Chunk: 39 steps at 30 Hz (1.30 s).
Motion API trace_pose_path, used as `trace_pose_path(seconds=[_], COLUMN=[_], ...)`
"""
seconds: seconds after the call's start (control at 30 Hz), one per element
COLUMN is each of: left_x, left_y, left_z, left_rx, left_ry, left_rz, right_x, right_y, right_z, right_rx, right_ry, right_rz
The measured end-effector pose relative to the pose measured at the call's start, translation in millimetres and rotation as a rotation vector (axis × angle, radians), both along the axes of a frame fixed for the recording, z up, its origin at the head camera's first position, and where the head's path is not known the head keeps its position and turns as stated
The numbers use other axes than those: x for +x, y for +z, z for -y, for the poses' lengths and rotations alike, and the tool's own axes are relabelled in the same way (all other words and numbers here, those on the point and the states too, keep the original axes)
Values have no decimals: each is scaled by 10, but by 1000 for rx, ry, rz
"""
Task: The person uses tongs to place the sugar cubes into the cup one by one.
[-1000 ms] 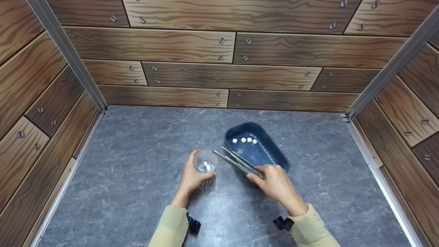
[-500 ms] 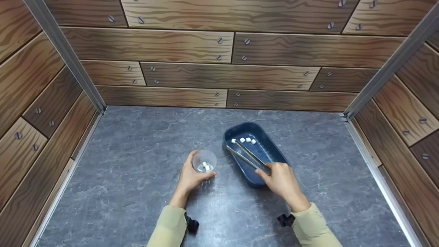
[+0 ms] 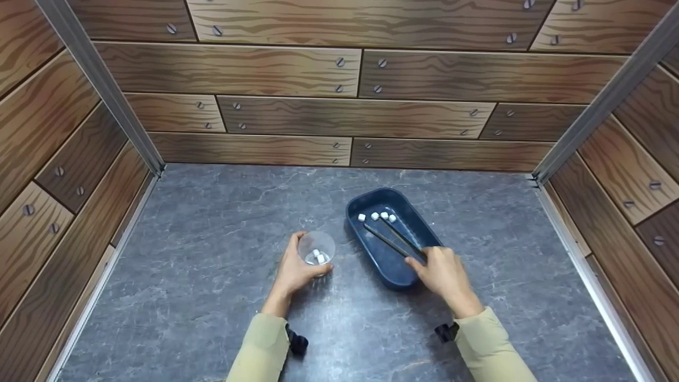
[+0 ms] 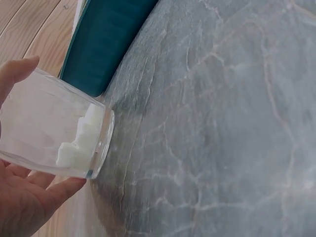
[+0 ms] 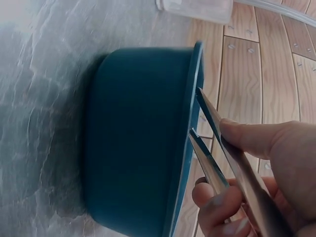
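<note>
My left hand (image 3: 297, 271) holds a clear plastic cup (image 3: 316, 241) upright on the floor surface, thumb and fingers round its sides. Several small white cubes (image 4: 81, 143) lie at the cup's bottom in the left wrist view. In my right hand (image 3: 444, 273) are long metal tweezers (image 5: 242, 170), pinched between thumb and fingers with their serrated tips apart. Those tips reach over a dark blue tray (image 3: 400, 273), close to a row of several white cubes (image 3: 384, 215) at its far end. No cube is seen between the tips.
Grey marbled surface (image 3: 212, 239) lies under the cup and tray. Wood-patterned panels (image 3: 297, 114) wall the back and both sides, with metal rails (image 3: 599, 111) at the corners. The tray stands just right of the cup.
My right hand has carried the tweezers from near the cup to over the tray, their tips shifting from the leftmost cube towards the middle cubes. The left hand and cup stay in place.
</note>
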State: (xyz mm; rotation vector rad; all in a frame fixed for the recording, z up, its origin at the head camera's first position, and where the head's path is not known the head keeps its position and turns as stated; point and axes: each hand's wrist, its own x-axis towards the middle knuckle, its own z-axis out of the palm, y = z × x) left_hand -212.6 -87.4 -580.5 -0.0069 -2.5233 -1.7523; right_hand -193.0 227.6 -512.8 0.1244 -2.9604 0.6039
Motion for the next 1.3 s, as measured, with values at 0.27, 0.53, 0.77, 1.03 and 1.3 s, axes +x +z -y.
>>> trace_pose_path(seconds=[0.27,0.53,0.77,1.03,1.3], left_x=[-22,-25,-20,-22,-22], left_y=[-29,-40,-41,-53,-46], left_z=[-5,-8,-15,-11,-9], left_rx=[15,11,-5,6,13], left_ry=[-32,-25,-9,-7,-18], left_rz=[-45,-46,-58,-60,-44], right_x=[-90,-171,-191,-223,-251], right_y=[-30,-11,-15,-19,-20], right_z=[-79,-109,-130,-150,-141], right_rx=[85,106,122,147,179], right_ry=[-14,-51,-64,-73,-84], right_rz=[-33,-9,4,22,46])
